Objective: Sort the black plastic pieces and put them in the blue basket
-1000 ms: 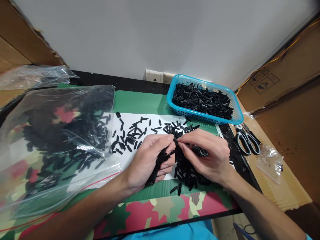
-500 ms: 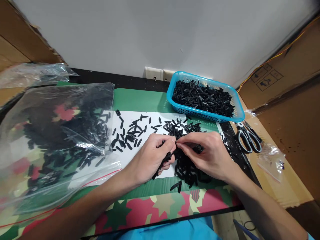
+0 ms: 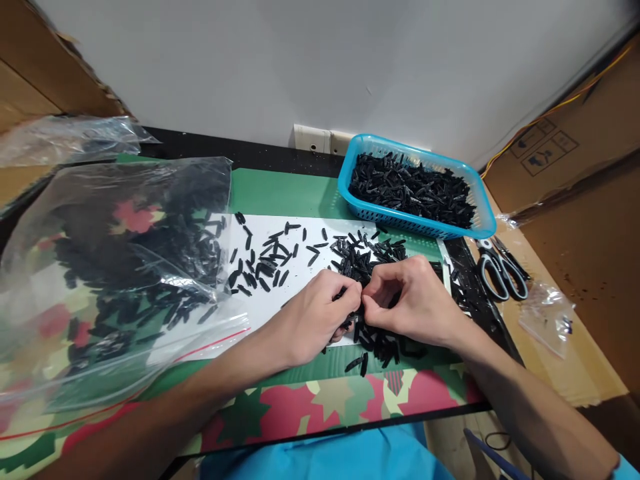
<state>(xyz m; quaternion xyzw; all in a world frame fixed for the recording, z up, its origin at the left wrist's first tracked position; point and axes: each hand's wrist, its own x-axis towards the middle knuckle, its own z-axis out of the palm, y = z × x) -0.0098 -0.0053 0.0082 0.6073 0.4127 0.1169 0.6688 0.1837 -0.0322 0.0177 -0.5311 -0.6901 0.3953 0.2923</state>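
Note:
My left hand (image 3: 320, 313) is closed around black strip-like pieces, some of which show between its fingers. Its thumb and index tip meet the fingertips of my right hand (image 3: 407, 300), which is pinched shut; whatever lies between those tips is too small to make out. Below and behind both hands spreads a heap of small black pieces (image 3: 383, 343), narrow and elongated. More loose black pieces (image 3: 270, 260) lie scattered over a white sheet (image 3: 300, 230) to the left.
A blue plastic basket (image 3: 350, 199) full of similar pieces stands at the back right. On the left lies a clear zip bag (image 3: 135, 260) holding many more. Scissors (image 3: 503, 273) and a small clear bag (image 3: 547, 317) rest on cardboard at the right. Cardboard boxes (image 3: 575, 167) flank the table.
My right hand's fingers have curled into a rounder pinch against the left fingertips. My left hand has turned slightly, and fewer pieces show beneath it. The view has shifted a little.

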